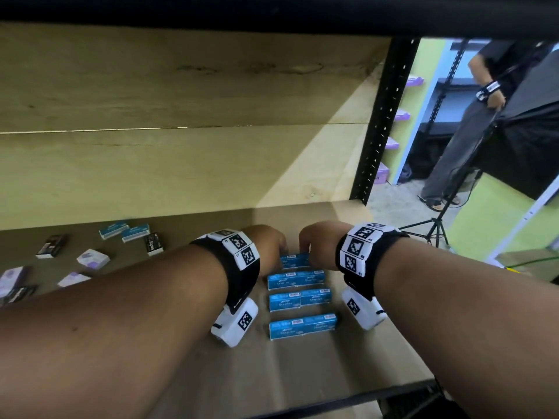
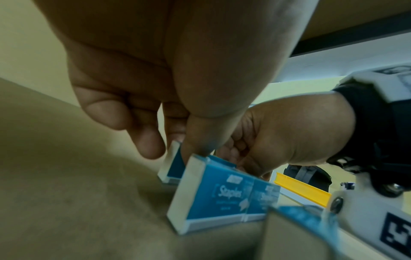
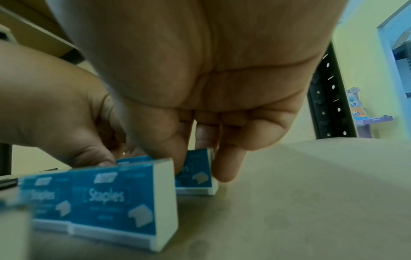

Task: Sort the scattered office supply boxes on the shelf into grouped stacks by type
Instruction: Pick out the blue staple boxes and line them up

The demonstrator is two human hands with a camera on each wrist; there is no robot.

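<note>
Four rows of blue staple boxes were seen in the head view, laid flat on the brown shelf board. The farthest row was pinched from either end by the left hand and the right hand. Two more blue boxes, black boxes and purple-white boxes were left scattered to the left.

In the left wrist view, the thumb and fingers were curled down onto the far box's white end flap.

In the right wrist view, the fingertips were closed on the far box (smooth, glossy card, sharp-cornered). Whether one box or two was held could not be told for certain. If squeezed unevenly, the light cartons would likely be skewed, and the neighbouring row knocked askew.
</note>
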